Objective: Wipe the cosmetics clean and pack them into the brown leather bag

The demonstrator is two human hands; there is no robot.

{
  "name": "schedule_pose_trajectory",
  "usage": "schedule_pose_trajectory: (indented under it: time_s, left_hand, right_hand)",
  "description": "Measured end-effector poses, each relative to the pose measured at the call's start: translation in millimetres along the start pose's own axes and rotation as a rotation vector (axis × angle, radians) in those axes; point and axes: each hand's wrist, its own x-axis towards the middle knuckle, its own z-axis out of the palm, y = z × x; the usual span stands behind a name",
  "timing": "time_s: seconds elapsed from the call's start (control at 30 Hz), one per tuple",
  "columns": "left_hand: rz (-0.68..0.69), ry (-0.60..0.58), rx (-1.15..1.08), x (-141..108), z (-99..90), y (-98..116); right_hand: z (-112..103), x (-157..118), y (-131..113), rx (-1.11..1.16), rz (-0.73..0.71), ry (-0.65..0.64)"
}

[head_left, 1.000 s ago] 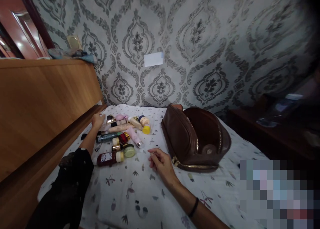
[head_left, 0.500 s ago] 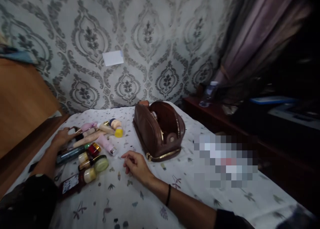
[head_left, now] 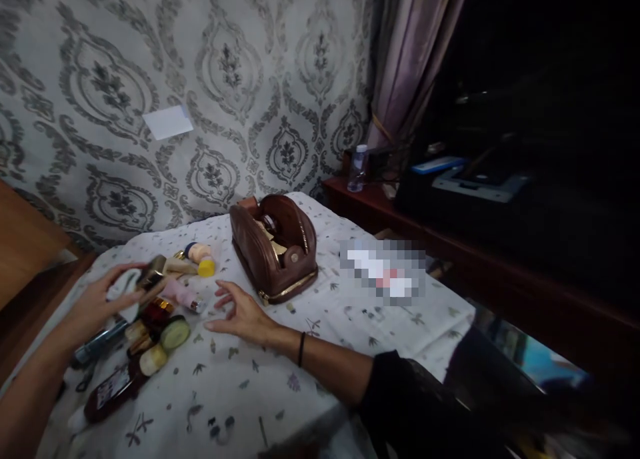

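My left hand (head_left: 103, 302) is closed around a whitish rounded item (head_left: 125, 287) with a dark, gold-edged end (head_left: 153, 272); its exact kind I cannot make out. It is just above a cluster of cosmetics on the patterned cloth. My right hand (head_left: 245, 315) holds nothing, thumb and fingers apart, near a pink tube (head_left: 180, 294). Close by lie a green-lidded jar (head_left: 175, 333), a dark red bottle (head_left: 113, 393) with a cream cap, and a yellow-capped container (head_left: 206, 267). Beyond my right hand stands a brown toiletry bag (head_left: 274, 259), unzipped, with items inside.
A blurred-out patch (head_left: 385, 272) covers something at the cloth's right side. Past it, a clear bottle (head_left: 357, 169) stands on a dark red ledge (head_left: 390, 220). Patterned wallpaper rises behind, and a wooden panel (head_left: 27, 235) is at the left.
My left hand has come up from the cluster with the whitish item and moved toward the middle. My right hand's fingers have spread apart. The view has turned right.
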Motion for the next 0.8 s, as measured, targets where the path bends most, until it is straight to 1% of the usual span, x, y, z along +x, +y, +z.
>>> schedule_pose_trajectory:
  time_s: [0.03,0.1,0.17,0.27,0.33,0.4,0.47,0.53,0.57,0.6,0.63,0.7,0.73,0.77,0.8]
  left_hand:
    - [0.113,-0.094,-0.083,-10.6,9.3,18.1]
    - [0.260,-0.245,-0.183,-30.9,32.4,46.2]
    - [0.296,-0.319,-0.220,-47.0,56.8,62.5]
    - [0.316,-0.352,-0.175,-59.9,84.3,68.7]
    - [0.327,-0.348,-0.136,-62.7,93.0,66.3]
    - [0.303,-0.344,-0.134,-63.1,95.2,63.5]
    - [0.253,-0.361,-0.173,-62.9,93.6,63.5]
    - [0.209,-0.369,-0.224,-63.1,90.8,67.4]
    - [0.193,-0.353,-0.243,-63.4,89.6,70.4]
    - [0.181,-0.305,-0.258,-63.7,89.0,73.8]
    - [0.170,-0.240,-0.259,-64.1,89.0,77.2]
    - [0.142,-0.062,-0.237,-65.7,91.5,83.2]
    - [0.133,0.009,-0.223,-67.1,93.8,85.8]
    - [0.133,0.051,-0.207,-69.2,96.7,88.0]
    - [0.143,0.065,-0.190,-72.0,100.0,89.9]
  right_hand:
    - [-2.9,-0.8,-3.2,-0.027,-0.044,-0.034]
    - [-9.4,-3.1,-8.7,-0.138,-0.155,-0.127]
    - [-15.2,-6.0,-11.3,-0.320,-0.243,-0.238]
    - [-20.4,-10.2,-8.4,-0.596,-0.256,-0.328]
    - [-22.9,-12.3,-4.7,-0.731,-0.232,-0.345]
    - [-26.8,-14.5,-2.5,-0.812,-0.232,-0.385]
    - [-32.3,-18.1,-2.8,-0.831,-0.241,-0.422]
    - [-38.2,-22.9,-4.6,-0.800,-0.241,-0.422]
    - [-40.6,-25.4,-5.6,-0.774,-0.235,-0.413]
    - [-42.5,-27.7,-6.4,-0.745,-0.224,-0.390]
    - [-43.8,-29.4,-6.8,-0.718,-0.210,-0.373]
    - [-45.0,-31.2,-6.9,-0.667,-0.187,-0.361]
    - [-44.9,-31.4,-6.6,-0.652,-0.177,-0.361]
    - [-44.7,-31.2,-6.3,-0.641,-0.168,-0.364]
    - [-44.3,-30.9,-5.9,-0.635,-0.162,-0.368]
